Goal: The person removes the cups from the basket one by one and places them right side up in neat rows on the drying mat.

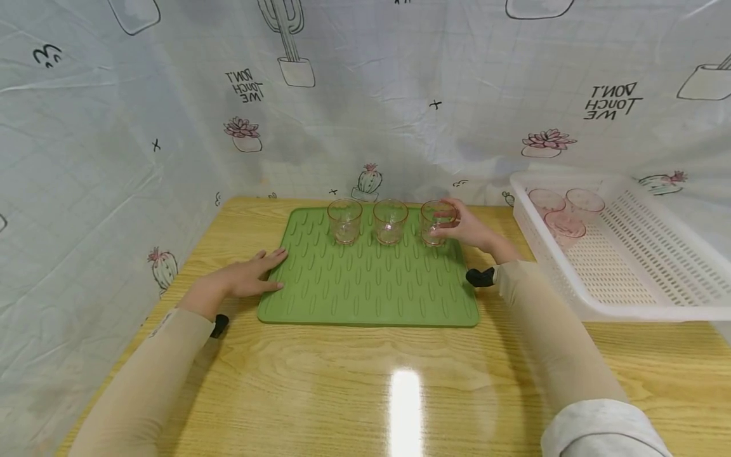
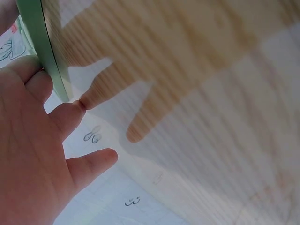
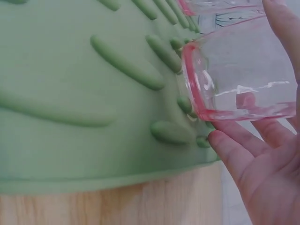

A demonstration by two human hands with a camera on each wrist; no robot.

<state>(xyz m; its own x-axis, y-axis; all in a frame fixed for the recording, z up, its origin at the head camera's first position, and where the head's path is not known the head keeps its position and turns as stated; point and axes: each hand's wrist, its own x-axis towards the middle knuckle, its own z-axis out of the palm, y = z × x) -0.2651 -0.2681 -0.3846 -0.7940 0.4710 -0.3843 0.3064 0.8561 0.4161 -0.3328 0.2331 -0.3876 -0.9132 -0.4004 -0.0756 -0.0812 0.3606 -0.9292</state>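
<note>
Three clear pink-rimmed glasses stand upright in a row along the back of a green ridged mat (image 1: 365,285): a left glass (image 1: 344,223), a middle glass (image 1: 390,223) and a right glass (image 1: 429,223). My right hand (image 1: 471,228) grips the right glass from its right side, thumb and fingers round the wall. In the right wrist view the base of this glass (image 3: 234,84) is at the mat's surface. With fingers spread, my left hand (image 1: 245,277) touches the mat's left edge. The left wrist view shows its fingers (image 2: 40,86) against that edge.
At the right stands a white perforated plastic basket (image 1: 548,279), with three more pink-rimmed glasses (image 1: 565,225) in its back left corner. Mat and basket are on a wood-grain table (image 1: 320,387). A printed white sheet (image 1: 400,139) hangs behind and at the left.
</note>
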